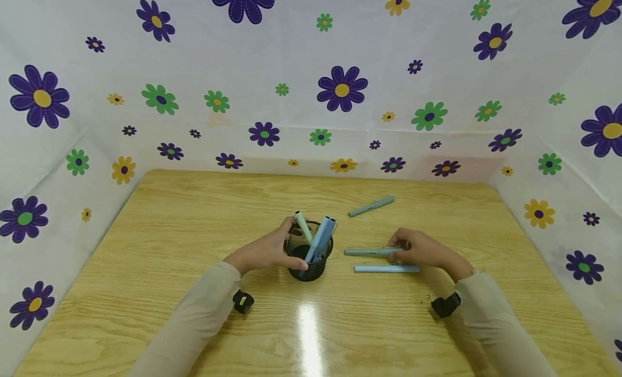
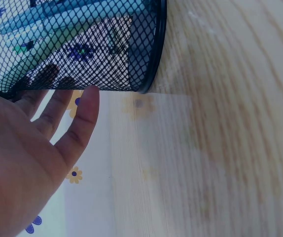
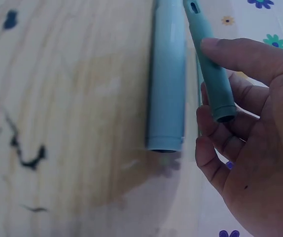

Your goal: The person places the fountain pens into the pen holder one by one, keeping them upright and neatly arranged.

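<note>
A black mesh pen cup point(image 1: 309, 274) stands on the wooden table, and my left hand point(image 1: 267, 251) grips it from the left, thumb at the near side and fingers round the far side. Inside lean a pale green pen point(image 1: 303, 226) and two blue pens point(image 1: 319, 241). My right hand point(image 1: 424, 249) pinches one end of a grey-green pen point(image 3: 213, 79) between thumb and fingers; the rest points left, toward the cup. Just in front of it a light blue pen point(image 1: 384, 269) lies parallel on the table, close under the right hand.
Another grey-green pen point(image 1: 371, 206) lies slanted farther back on the table point(image 1: 194, 204). White cloth walls point(image 1: 291, 53) with printed flowers enclose the back and both sides. A black device point(image 1: 243, 301) sits at the left wrist, a second black device point(image 1: 445, 305) at the right.
</note>
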Available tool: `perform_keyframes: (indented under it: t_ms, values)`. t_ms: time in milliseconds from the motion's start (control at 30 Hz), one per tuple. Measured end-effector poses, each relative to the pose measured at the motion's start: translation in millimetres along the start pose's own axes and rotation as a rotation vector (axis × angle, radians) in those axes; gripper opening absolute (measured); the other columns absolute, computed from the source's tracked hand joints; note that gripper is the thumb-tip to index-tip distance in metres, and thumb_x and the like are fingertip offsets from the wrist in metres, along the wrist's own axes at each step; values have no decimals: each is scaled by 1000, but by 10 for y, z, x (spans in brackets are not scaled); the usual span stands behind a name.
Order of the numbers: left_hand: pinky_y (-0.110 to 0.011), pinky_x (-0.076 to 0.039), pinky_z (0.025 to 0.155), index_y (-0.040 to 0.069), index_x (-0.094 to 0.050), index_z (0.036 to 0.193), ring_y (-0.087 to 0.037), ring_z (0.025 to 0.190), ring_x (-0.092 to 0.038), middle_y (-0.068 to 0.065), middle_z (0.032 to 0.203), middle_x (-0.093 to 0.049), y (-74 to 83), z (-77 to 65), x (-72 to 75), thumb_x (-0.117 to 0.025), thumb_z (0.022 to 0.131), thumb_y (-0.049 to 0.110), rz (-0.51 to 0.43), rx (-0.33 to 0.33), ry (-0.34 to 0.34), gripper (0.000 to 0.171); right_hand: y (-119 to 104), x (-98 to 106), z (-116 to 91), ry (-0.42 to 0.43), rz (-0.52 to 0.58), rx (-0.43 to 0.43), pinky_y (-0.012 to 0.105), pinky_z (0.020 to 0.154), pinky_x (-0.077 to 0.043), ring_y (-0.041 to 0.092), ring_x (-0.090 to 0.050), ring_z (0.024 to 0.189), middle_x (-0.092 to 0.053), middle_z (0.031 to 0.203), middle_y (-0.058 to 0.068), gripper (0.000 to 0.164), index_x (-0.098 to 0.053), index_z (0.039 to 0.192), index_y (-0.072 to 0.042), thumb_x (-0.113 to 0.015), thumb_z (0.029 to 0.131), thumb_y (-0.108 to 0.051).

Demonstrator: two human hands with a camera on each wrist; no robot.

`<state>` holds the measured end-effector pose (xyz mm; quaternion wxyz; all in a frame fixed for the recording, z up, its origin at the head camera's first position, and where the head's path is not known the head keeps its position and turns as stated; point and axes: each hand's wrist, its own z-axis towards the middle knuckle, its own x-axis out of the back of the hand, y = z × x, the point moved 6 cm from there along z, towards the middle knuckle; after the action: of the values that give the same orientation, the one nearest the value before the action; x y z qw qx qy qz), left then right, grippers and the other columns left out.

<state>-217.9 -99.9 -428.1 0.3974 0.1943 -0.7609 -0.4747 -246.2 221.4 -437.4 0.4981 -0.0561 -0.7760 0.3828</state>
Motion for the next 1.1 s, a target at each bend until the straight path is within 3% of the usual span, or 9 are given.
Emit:
perform_keyframes:
  t_ms: [700,1100]
  values:
    - [-59,-23,114,19,-5,154,-40,147,-15,-14,162,-4,-7,-1,0,-78,77,45,12,-6,1,109,-343,198,-87,83,-16,153,25,76,-47,2,-54,86,-62,97,2,8,-63,99,-10,-66,92,-13]
    - [-60,-22,114,20,-2,155,-40,148,-13,-14,163,-1,-7,-5,7,-78,78,44,8,9,-2,111,-503,306,-113,148,-36,221,34,79,-47,3,-53,84,-62,95,-3,9,-63,97,-16,-68,90,-13]
